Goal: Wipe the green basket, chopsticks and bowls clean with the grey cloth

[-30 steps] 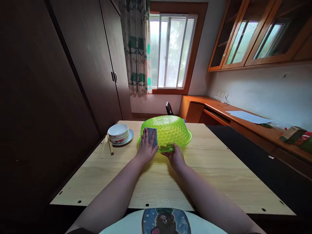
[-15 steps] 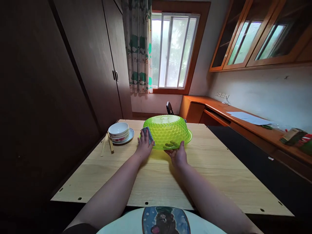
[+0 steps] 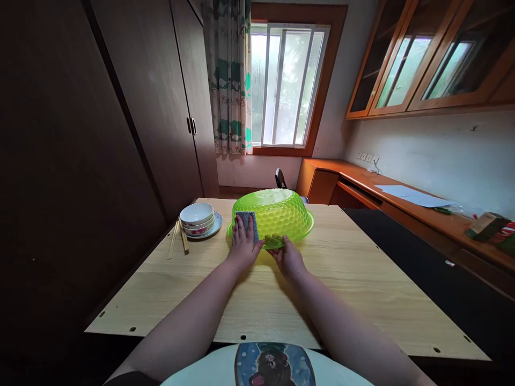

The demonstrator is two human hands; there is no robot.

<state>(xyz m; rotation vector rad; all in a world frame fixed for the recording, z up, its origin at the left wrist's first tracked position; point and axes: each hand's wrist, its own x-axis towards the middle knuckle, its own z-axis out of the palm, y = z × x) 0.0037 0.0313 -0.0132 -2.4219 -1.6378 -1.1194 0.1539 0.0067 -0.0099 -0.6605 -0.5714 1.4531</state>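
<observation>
A translucent green plastic basin [image 3: 281,219] with a dimpled wall is upside down over the table, its near rim slightly raised. My left hand [image 3: 243,246] presses a folded grey cloth [image 3: 252,228] flat against the basin's left outer side, with fingers spread over the cloth. At the near rim, my right hand [image 3: 290,258] grips the basin, thumb outside and fingers underneath, showing through the green plastic.
Stacked white bowls [image 3: 197,214] sit on a plate [image 3: 218,222] at the table's left, beside wooden chopsticks [image 3: 183,238]. The wooden table [image 3: 169,305] has a dark wardrobe [image 3: 148,107] on its left. A desk [image 3: 362,179] with papers [image 3: 410,194] runs along the right wall.
My left hand and the cloth have slid right along the basin's side. The basin has shifted and turned slightly left, and my right hand has moved a little left with its rim.
</observation>
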